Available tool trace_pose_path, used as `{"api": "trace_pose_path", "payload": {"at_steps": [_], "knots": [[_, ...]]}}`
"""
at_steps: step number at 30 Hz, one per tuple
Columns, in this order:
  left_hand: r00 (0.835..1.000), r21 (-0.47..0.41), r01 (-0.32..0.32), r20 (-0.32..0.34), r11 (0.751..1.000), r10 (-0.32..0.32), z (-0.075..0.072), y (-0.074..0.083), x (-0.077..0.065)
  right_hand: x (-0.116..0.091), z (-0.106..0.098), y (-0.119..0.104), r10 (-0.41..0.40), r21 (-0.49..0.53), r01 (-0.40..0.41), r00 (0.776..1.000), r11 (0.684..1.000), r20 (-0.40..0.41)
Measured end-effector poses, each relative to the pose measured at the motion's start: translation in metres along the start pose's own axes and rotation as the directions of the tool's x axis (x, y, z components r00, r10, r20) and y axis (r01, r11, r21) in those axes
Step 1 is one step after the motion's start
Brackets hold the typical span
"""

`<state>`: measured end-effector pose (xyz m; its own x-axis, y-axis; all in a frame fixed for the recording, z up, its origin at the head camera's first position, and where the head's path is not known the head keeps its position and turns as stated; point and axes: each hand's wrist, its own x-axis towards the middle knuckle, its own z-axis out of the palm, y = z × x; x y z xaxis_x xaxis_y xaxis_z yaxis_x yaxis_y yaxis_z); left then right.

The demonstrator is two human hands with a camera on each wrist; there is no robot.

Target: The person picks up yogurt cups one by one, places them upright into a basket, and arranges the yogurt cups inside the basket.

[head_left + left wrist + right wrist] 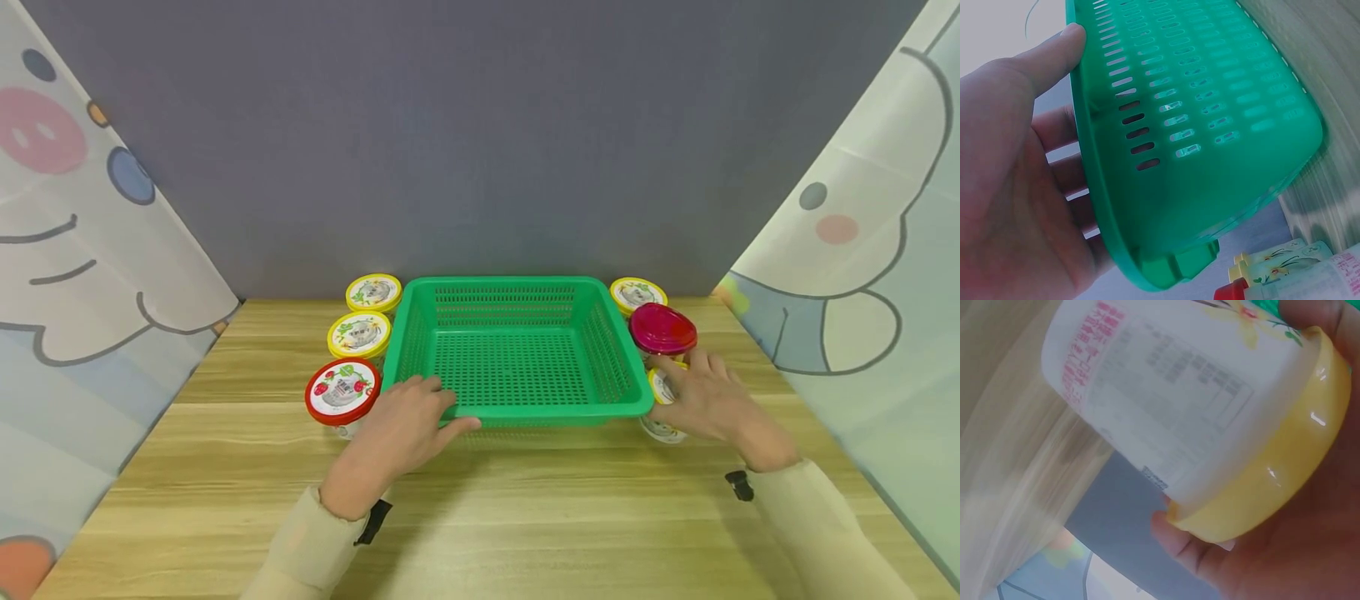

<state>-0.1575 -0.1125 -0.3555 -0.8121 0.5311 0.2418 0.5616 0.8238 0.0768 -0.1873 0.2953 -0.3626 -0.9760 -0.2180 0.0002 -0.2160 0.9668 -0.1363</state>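
Note:
A green plastic basket [517,412] with slotted walls stands mid-table. My left hand [408,417] grips its front left corner, thumb along the rim; in the left wrist view the fingers [1063,128] go behind the rim. At the basket's right side, my right hand [705,400] holds a white tub with a yellow lid [660,385], partly hidden by the hand. The right wrist view shows this tub [1172,394] close up, thumb and a finger on opposite sides of its lid. Behind it stands a tub with a magenta lid [663,329].
Left of the basket stand a red-lidded tub [343,392] and two yellow-lidded tubs, one nearer [359,335] and one farther back [373,292]. Another yellow-lidded tub [638,294] is at the back right. A grey panel [480,150] rises behind the wooden table [517,517].

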Motion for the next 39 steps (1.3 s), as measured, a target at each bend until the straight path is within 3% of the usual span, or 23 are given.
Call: {"api": "trace_pose_path", "payload": {"at_steps": [18, 31, 39], "knots": [[1.000, -0.020, 0.023, 0.019, 1.000, -0.023, -0.001, 0.001, 0.000, -0.007, -0.004, -0.003, -0.065, -0.041, 0.066, 0.997, 0.997, 0.029], [1.000, -0.024, 0.017, 0.006, 1.000, -0.017, 0.000, 0.000, 0.000, -0.006, -0.005, 0.002, -0.103, -0.008, 0.103, 0.994, 0.995, -0.018], [1.000, -0.016, 0.005, 0.005, 1.000, -0.005, 0.000, -0.001, 0.000, -0.006, -0.019, 0.002, -0.109, -0.019, 0.108, 0.993, 0.994, -0.043]]}}
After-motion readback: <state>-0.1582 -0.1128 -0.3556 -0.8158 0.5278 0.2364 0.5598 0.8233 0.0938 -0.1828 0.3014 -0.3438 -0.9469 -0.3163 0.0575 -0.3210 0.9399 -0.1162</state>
